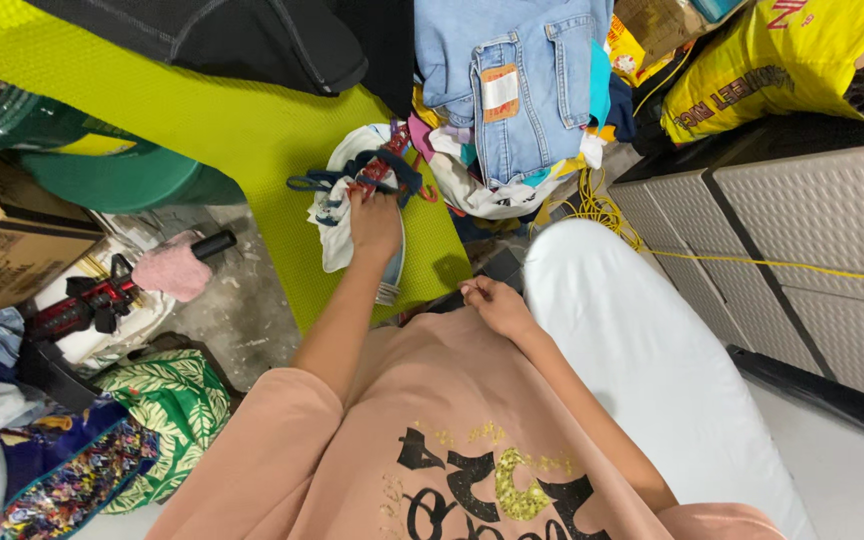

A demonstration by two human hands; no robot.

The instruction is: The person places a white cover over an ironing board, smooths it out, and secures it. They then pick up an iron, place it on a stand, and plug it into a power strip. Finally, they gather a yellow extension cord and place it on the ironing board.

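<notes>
On green mat | left hand presses white garment

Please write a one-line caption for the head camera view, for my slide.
Left hand presses a small white garment on a lime-green mat; right hand rests near the body, below light-blue jeans.

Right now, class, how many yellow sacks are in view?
1: the yellow sack lies at top right on the dark cabinet top. Others may be hidden behind the jeans.
</notes>
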